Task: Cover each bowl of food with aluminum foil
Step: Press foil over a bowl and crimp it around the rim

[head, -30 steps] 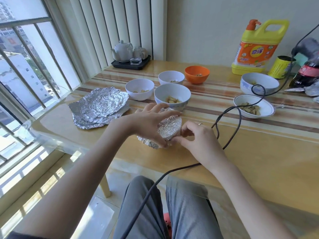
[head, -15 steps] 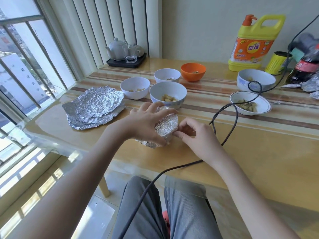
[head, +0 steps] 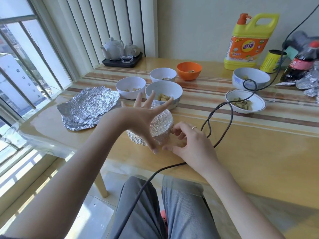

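A foil-covered bowl (head: 163,124) stands on the table near its front edge. My left hand (head: 143,116) hovers over its left side with fingers spread wide, thumb pointing down in front of the bowl. My right hand (head: 188,144) is at the bowl's right front, fingertips pressing the foil at the rim. A stack of crumpled foil sheets (head: 88,107) lies to the left. Behind stand several uncovered bowls with food: a white bowl (head: 164,94), a second white bowl (head: 130,87), a third white bowl (head: 163,75), an orange bowl (head: 189,70), a shallow dish (head: 245,103) and a blue-patterned bowl (head: 250,80).
A black cable (head: 229,107) loops across the table to my lap. A yellow detergent jug (head: 248,42), yellow can (head: 271,61), cola bottle (head: 302,64) and crumpled foil (head: 309,83) sit at the back right. A tea set on a tray (head: 120,52) stands back left.
My left hand has lifted off the foil-covered bowl and spread its fingers open. My right hand stays at the bowl's right front rim.
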{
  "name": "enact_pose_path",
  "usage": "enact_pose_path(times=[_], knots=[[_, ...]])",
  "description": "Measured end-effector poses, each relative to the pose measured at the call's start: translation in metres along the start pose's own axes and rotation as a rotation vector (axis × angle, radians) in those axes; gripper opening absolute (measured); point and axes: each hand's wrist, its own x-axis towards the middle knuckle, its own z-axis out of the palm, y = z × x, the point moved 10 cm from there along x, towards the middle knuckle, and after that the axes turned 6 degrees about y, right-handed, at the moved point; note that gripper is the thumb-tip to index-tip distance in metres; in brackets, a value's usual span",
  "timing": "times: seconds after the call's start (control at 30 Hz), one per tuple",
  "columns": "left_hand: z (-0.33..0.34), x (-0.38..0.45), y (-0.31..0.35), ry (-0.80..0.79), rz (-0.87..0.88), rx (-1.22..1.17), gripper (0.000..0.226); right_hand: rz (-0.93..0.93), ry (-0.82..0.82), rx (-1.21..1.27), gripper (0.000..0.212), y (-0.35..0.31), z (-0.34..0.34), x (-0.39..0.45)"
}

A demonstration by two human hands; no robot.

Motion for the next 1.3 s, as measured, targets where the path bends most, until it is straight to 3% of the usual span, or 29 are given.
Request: enact_pose_path(times=[0.13,0.37,0.73,0.93,1.2,1.3], knots=[[0.005,0.005,0.012,0.016,0.117,0.030,0.128,-0.033,0.132,0.032,0.028,-0.006,-0.001,0.003],[0.004,0.006,0.012,0.050,0.127,0.012,0.118,-0.095,0.126,0.180,0.015,-0.006,0.004,0.003],[0.006,0.006,0.012,0.042,0.128,0.013,0.118,0.111,-0.121,0.511,0.016,0.015,0.018,0.013],[0.005,0.005,0.012,0.044,0.130,0.028,0.117,0.134,-0.072,0.506,0.022,0.021,0.016,0.022],[0.006,0.006,0.010,0.038,0.122,0.018,0.118,0.105,-0.030,0.283,0.042,0.033,0.012,0.038],[0.006,0.006,0.011,0.040,0.125,0.010,0.117,0.085,-0.070,0.279,0.038,0.032,0.012,0.033]])
